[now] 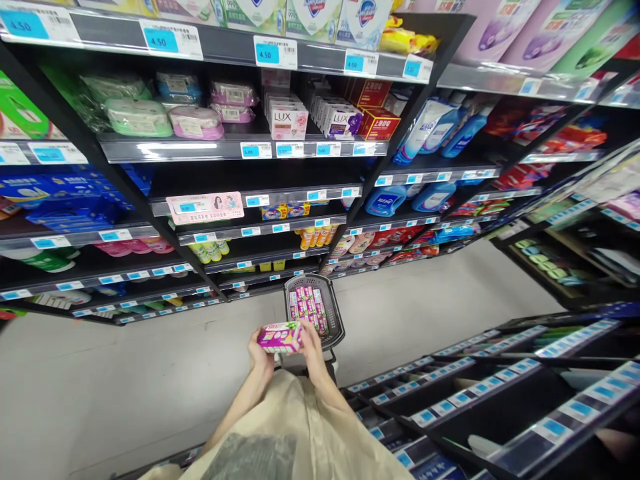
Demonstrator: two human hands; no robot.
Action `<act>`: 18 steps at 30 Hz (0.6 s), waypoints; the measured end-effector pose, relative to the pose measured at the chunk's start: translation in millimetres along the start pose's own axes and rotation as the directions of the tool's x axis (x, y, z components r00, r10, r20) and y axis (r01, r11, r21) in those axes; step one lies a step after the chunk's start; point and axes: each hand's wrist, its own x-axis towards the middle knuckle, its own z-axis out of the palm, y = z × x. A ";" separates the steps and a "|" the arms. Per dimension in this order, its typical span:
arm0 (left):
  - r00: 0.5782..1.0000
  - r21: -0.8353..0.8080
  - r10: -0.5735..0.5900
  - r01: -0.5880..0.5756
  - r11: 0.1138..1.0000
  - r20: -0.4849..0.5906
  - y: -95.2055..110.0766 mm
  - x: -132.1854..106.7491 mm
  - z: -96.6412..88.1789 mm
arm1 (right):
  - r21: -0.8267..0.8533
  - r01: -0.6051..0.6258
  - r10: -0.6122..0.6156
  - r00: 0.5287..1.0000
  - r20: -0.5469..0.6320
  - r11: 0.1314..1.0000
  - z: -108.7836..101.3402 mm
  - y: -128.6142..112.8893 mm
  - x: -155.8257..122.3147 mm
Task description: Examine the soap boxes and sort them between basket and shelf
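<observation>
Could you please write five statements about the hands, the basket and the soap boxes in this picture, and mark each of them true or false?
1. The left hand and the right hand hold one purple-and-white rectangular package. True.
2. Other purple-and-white packs lie inside a dark grey plastic basket with rounded corners. True.
3. The right hand is gripping the rim of the basket. False: it is at one end of the package.
4. White cardboard LUX boxes share a shelf with red-and-gold cardboard boxes. True.
5. The LUX boxes are right of the red-and-gold boxes. False: they are left of them in the picture.
</observation>
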 end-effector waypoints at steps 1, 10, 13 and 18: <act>0.998 -0.006 -0.058 0.058 0.998 -0.005 0.3 1.3 -1.0 | -0.017 -0.011 0.012 0.998 0.058 1.000 0.9 -1.5 -0.7; 0.915 -0.003 -0.373 0.378 0.926 0.150 -7.2 -6.4 -4.6 | -0.381 0.140 -0.090 0.985 0.146 0.914 4.0 0.3 -3.0; 0.904 0.040 -0.359 0.360 0.932 0.230 -9.1 -6.4 -5.5 | -0.359 0.207 -0.191 0.978 0.079 0.910 3.3 10.4 -2.6; 0.940 0.229 -0.218 0.159 0.960 0.261 -10.6 -2.5 -8.4 | -0.429 0.197 -0.268 0.957 -0.111 0.882 0.1 19.6 1.9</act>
